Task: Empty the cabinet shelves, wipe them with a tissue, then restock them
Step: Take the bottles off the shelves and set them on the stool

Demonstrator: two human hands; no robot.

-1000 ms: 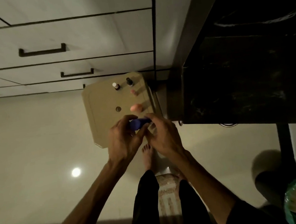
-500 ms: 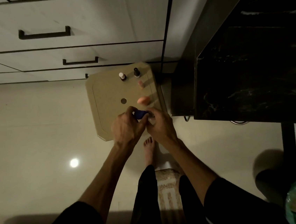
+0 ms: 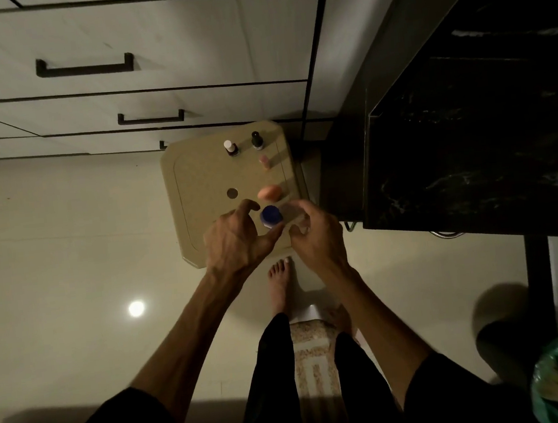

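Stage: emptying is judged to be under way; several small items are already set out on the beige stool [image 3: 202, 219] that stands on the floor beside the drawer fronts.
Items set out: a white-capped bottle [image 3: 230, 147] and a black-capped bottle [image 3: 256, 140] are seen upright at the far edge, a small pink bottle [image 3: 264, 162] just nearer, and an orange sponge [image 3: 268, 192] nearer again.
Item in hand: a blue-lidded jar [image 3: 271, 216] is seen at the near right part of the stool, between the two hands, just beside the sponge.
Left hand: the left hand [image 3: 236, 240] is spread wide, the thumb touching or nearly touching the jar's lower side, the forefinger curled clear above it; the jar is not gripped.
Right hand: the right hand [image 3: 317, 231] is loosely curled and half open just right of the jar; whether anything small is held in it cannot be told, since the fingers are blurred.
Shelves: the cabinet shelves themselves are not shown, so how much is left on them cannot be judged.
Left to do: wiping with a tissue and restocking are judged not yet begun; no tissue is seen.
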